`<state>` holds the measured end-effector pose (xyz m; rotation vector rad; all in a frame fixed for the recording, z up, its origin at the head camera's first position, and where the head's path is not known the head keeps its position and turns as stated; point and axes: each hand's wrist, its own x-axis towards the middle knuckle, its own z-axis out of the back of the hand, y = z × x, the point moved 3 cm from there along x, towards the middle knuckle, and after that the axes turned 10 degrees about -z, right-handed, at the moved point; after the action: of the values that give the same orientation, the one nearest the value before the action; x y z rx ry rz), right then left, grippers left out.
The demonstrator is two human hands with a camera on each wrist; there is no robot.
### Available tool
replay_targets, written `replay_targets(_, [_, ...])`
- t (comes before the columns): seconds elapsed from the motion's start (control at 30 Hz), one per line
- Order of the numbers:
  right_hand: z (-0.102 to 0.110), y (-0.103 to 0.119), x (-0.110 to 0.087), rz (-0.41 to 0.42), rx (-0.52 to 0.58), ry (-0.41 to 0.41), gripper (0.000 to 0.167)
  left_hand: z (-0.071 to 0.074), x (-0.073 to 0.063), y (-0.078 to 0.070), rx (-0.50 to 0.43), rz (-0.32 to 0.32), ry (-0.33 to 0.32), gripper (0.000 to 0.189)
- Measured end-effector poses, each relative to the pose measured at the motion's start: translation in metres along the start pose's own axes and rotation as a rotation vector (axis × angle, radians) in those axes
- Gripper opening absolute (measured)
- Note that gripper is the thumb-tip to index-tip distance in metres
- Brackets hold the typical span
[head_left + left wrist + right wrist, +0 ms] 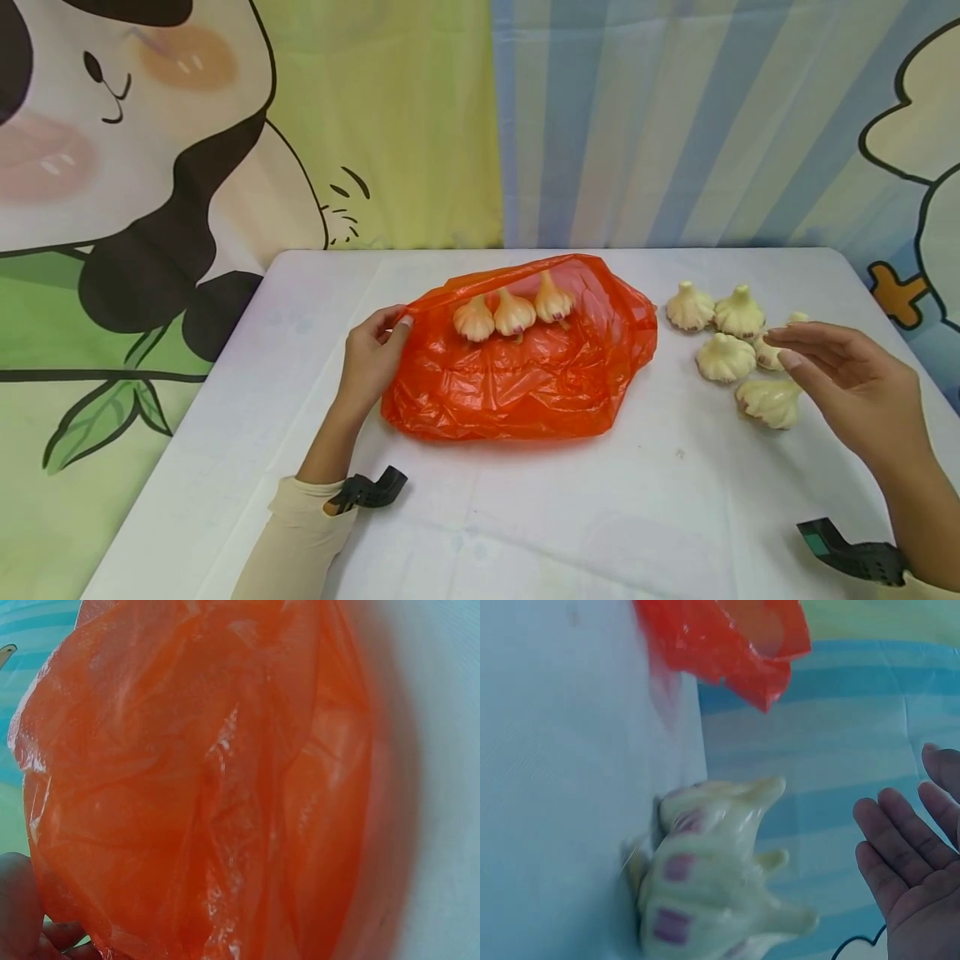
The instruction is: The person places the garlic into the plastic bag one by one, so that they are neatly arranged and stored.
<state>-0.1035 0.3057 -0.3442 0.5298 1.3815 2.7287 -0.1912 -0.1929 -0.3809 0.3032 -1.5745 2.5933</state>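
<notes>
A red plastic bag lies on the table with its mouth spread wide. Inside it three garlic bulbs sit in a row. My left hand pinches the bag's left rim between thumb and fingers; in the left wrist view the bag fills most of the picture. On the right, several pale garlic bulbs stand in a loose group on the table. My right hand hovers above the near side of that group, fingers extended and holding nothing. In the right wrist view the hand is apart from the bulbs.
The white-covered table runs back to a printed cloth backdrop with a panda figure and blue stripes. Black wrist mounts sit on both forearms.
</notes>
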Motion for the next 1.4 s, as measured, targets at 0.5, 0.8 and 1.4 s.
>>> replay_targets(0.5, [0.030,-0.069,-0.019,-0.118,0.019,-0.095,0.039,0.000,-0.001,-0.001,-0.003,0.007,0.000,0.040])
replay_targets(0.8, [0.021,-0.111,-0.024,-0.273,-0.005,0.034,0.047,-0.001,-0.001,-0.001,-0.003,0.005,0.002,0.040])
replay_targets(1.4, [0.000,-0.097,-0.019,-0.378,-0.171,0.256,0.065,0.000,-0.001,-0.001,-0.021,-0.035,-0.004,0.038])
